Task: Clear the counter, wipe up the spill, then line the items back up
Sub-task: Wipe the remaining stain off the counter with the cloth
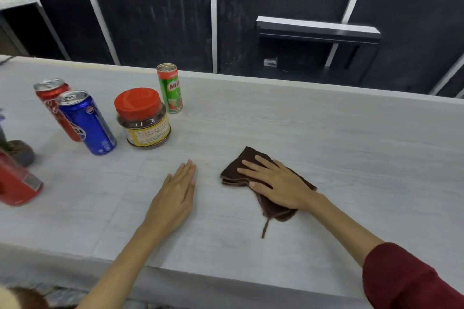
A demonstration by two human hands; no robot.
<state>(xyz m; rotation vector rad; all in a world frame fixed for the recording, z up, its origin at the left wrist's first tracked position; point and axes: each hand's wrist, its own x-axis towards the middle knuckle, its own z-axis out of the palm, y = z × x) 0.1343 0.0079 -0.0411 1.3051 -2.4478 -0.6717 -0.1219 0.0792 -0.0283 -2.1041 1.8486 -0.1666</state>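
Right hand point(276, 183) flat on the cloth point(236, 170), left hand point(175, 190) flat and empty; a wide swipe could topple the jar point(143, 118).

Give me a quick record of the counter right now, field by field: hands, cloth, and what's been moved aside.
left hand: flat on the counter, empty
right hand: pressing flat on the brown cloth
cloth: folded, lying on counter
moved to left: red can, blue can, red-lidded jar, green can
spill: none visible
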